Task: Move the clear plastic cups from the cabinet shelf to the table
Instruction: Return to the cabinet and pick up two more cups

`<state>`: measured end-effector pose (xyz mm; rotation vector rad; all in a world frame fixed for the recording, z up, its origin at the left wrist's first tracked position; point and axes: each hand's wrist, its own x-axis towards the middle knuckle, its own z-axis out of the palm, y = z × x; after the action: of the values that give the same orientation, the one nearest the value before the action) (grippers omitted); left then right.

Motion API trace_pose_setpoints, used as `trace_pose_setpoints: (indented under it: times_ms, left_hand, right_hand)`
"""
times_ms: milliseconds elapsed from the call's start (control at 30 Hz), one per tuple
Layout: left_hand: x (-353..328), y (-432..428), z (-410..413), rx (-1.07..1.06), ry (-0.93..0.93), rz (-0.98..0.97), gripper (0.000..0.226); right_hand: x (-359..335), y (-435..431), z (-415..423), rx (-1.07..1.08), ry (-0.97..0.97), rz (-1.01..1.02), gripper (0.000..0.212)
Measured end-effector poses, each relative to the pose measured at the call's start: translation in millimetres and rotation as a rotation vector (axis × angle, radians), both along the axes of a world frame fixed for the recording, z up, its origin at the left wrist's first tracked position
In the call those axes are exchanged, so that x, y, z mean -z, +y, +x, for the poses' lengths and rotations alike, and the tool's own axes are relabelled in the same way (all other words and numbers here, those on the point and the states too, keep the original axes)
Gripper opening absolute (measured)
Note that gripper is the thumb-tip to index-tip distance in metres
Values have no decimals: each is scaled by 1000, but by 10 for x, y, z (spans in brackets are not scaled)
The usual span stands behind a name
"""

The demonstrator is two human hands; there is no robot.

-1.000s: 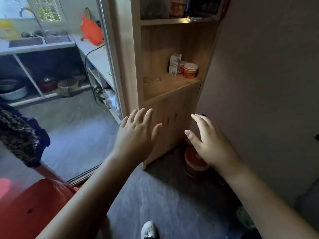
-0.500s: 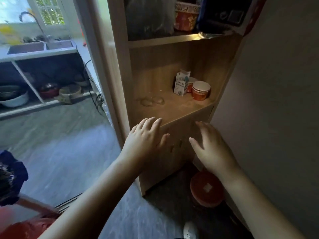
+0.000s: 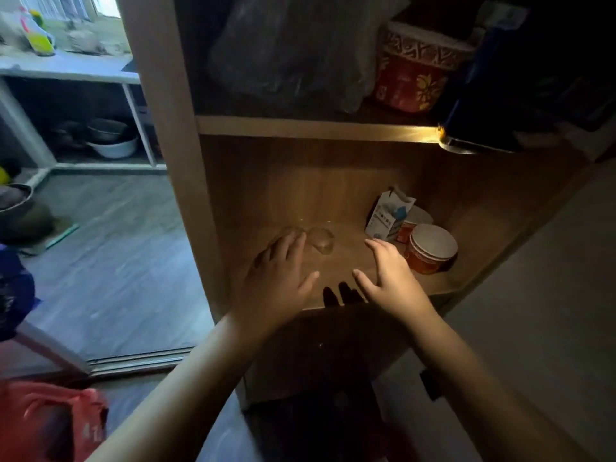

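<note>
Two bare forearms run up from the bottom of the frame, with no sleeves, watch or bracelet on either wrist. The left hand (image 3: 276,281) and right hand (image 3: 393,281) are ungloved, fingers ringless, nails short and plain.

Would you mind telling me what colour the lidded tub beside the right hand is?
Orange-red tub with a white lid, best seen in the head view.

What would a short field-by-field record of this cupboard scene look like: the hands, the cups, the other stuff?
left hand: open, fingers spread, over the shelf, fingertips at one clear cup
right hand: open, holding nothing
clear plastic cups: two, faint, side by side on the middle shelf; the left one partly hidden
right of the cups: small carton, red tub with white lid
shelf above: clear bag, patterned red container
</note>
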<state>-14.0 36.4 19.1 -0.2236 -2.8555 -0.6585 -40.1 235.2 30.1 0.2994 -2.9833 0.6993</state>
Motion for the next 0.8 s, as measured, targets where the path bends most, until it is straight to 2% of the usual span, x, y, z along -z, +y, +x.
trace_pose_setpoints:
  times_ms: [167,333,800]
  left_hand:
    - [197,74,-301,-90,-127,48,66]
    - [368,80,-834,-126,-258,188,67]
    - [921,244,-1786,-50,-306,77,68]
  right_hand:
    - [152,-29,-524,-17,-91,-42,65]
    - [273,-161,-973,-10,-151,-30,67]
    - [742,-266,-1515,-22,-119,-14,67]
